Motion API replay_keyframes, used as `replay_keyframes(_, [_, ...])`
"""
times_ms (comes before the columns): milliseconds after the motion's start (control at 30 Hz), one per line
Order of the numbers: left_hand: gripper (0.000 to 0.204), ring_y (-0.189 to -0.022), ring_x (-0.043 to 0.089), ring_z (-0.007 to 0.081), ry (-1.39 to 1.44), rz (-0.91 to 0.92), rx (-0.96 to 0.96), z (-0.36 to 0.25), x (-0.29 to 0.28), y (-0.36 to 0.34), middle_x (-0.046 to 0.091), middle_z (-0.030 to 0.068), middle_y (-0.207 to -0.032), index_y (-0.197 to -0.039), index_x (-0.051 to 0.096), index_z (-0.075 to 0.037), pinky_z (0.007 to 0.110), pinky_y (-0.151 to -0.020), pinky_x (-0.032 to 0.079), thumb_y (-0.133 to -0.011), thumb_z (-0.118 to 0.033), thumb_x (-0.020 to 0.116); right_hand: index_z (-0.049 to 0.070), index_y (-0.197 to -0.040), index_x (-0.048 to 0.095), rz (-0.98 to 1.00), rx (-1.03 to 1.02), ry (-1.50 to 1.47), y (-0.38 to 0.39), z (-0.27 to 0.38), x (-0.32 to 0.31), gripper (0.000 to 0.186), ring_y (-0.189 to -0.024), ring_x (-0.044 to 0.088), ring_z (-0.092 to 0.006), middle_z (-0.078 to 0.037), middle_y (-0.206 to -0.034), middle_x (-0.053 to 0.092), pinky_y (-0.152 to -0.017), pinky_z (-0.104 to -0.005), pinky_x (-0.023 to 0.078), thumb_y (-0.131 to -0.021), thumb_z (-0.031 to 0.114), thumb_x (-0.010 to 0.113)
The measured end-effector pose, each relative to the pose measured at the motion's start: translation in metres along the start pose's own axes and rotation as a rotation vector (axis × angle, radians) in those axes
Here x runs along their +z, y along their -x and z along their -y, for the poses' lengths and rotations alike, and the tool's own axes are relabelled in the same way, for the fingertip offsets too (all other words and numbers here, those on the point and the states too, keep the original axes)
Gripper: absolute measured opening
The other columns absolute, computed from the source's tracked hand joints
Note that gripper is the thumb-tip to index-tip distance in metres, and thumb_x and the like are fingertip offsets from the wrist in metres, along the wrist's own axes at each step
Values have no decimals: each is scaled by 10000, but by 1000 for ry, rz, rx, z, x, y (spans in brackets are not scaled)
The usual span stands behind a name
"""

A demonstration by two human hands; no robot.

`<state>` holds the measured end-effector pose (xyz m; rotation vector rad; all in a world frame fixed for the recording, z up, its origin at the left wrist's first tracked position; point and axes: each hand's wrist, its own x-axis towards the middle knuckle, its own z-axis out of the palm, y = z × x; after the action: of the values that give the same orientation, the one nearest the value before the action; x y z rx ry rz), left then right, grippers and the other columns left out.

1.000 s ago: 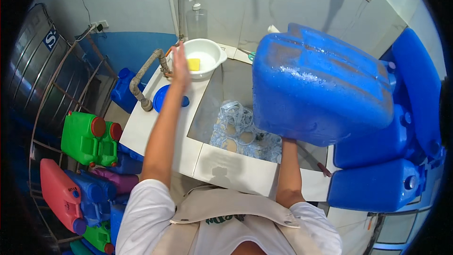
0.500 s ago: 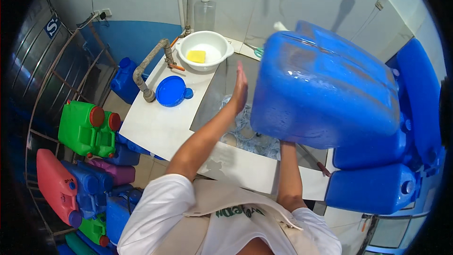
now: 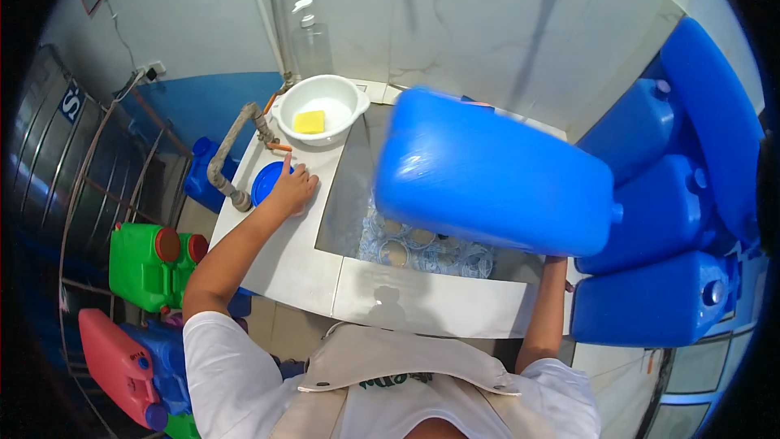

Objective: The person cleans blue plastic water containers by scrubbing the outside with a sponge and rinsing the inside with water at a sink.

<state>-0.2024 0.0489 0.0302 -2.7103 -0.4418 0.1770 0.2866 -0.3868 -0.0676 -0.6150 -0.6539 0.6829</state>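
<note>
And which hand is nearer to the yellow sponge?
Left. The left hand is just below the yellow sponge in the picture; the right hand, hidden by the large blue container, is farther off, to the right.

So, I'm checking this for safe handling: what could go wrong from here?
The large blue jug could slip: only the right arm reaches it, with its grip hidden, while the left hand is away near the orange handle. If the jug swings right, it might also bump the other blue jugs close by.
</note>
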Motion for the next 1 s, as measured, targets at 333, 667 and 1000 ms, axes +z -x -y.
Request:
replay_keyframes(333, [408, -850, 581, 219, 1214, -73, -223, -27, -58, -79, 546, 104, -912, -1156, 514, -85, 315, -738, 511, -761, -91, 617, 100, -970, 650, -291, -471, 1994, -40, -10, 186, 338, -1226, 374, -388, -112, -1351, 420, -1040, -452, 286, -640, 35, 610])
replay_keyframes(667, [66, -653, 565, 166, 1988, 320, -343, -186, -116, -335, 543, 90, -810, -890, 539, -68, 312, -434, 506, -833, -98, 551, 48, -896, 576, 223, -335, 1869, -24, -29, 219, 326, -1024, 524, -306, -135, -1025, 566, -883, -423, 405, -578, 97, 629])
replay_keyframes(1000, [96, -721, 575, 226, 2203, 368, -701, -264, -90, -425, 565, 141, -880, -922, 553, -21, 335, -456, 541, -837, -59, 531, 85, -785, 517, 42, -305, 1910, -11, -25, 212, 243, -687, 497, -247, -68, -729, 474, -615, -378, 381, -572, 121, 628])
